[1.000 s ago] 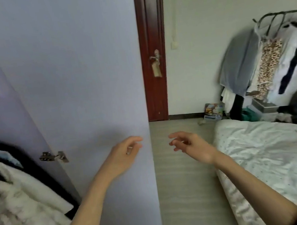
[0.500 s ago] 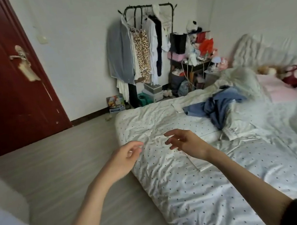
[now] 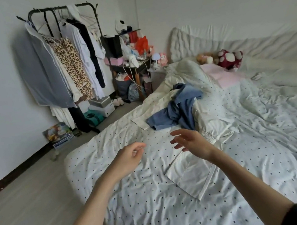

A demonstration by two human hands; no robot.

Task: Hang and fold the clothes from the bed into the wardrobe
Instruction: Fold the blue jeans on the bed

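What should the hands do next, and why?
Probably reach forward and take hold of the blue garment. Both the left hand and the right hand hover over the bed, holding nothing, and that garment lies crumpled just beyond the fingers.

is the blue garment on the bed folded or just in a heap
In a heap. The blue garment lies crumpled and twisted on the bed, with no neat folds; neither hand touches it.

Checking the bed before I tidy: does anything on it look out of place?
Yes. Blue clothes lie in a crumpled heap mid-bed, and a white garment sprawls unfolded beside them. Both hands, left and right, hold nothing.
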